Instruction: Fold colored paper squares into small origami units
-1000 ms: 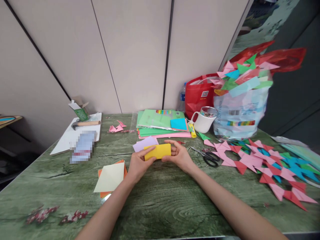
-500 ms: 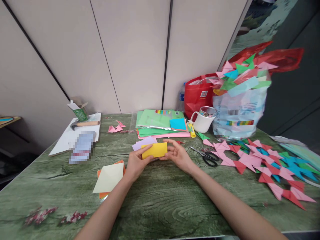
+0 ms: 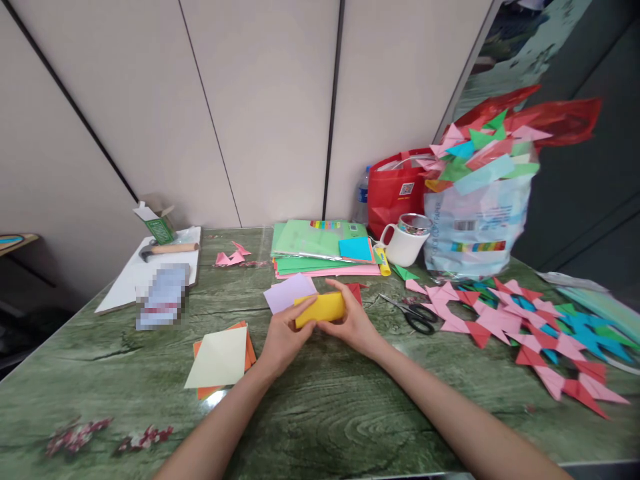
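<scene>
The folded paper in the grip is yellow. Just behind it lies a lilac sheet, and left of the grip a cream sheet covers orange ones. The table is green with a wood-grain pattern. Right of the grip, black-handled scissors lie beside pink, red and blue folded stars. Farther back stand a white mug and a red bag.

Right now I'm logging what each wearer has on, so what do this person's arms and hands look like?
Both forearms enter from the bottom edge bare: no sleeve shows as far up as the picture reaches. The left hand and right hand wear no gloves, and no watch, bracelet or ring can be seen. Fingernails are too small to judge.
</scene>
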Motion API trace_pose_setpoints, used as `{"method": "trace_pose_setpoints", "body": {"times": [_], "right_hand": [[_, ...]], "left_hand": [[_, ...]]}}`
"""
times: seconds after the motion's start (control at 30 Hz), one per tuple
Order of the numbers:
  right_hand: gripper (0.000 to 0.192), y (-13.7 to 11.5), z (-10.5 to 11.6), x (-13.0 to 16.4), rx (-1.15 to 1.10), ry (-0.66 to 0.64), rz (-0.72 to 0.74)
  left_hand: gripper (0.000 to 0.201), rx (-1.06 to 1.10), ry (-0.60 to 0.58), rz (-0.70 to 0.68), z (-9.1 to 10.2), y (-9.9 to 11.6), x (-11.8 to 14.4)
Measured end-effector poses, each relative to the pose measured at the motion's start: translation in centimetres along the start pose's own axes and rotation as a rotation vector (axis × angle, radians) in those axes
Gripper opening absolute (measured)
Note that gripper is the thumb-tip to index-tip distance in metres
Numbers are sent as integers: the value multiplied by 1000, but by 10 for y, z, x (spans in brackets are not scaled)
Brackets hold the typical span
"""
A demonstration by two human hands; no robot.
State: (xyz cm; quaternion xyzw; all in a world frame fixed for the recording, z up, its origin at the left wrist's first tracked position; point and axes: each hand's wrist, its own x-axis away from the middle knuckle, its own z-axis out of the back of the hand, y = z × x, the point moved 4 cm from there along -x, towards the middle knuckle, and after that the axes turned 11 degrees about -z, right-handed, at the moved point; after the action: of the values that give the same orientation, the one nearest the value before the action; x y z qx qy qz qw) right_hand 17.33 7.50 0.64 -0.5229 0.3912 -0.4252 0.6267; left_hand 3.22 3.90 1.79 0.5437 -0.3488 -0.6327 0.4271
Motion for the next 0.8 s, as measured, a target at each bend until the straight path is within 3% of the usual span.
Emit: {"method": "trace_pose_setpoints", "body": {"times": [0.37,0.6,0.8], "right_hand": [[70,2,-3,-5,-263,-144,-59],[67,4,4,-10,-263,-135,-77],[66,5,0,-7,-259,-132,-82]], "left_hand": [[49,25,44,9,6,-1,-4],[49,-29,132,54,16,8,-8],[47,-101,97,-20,12,2,-5]]}}
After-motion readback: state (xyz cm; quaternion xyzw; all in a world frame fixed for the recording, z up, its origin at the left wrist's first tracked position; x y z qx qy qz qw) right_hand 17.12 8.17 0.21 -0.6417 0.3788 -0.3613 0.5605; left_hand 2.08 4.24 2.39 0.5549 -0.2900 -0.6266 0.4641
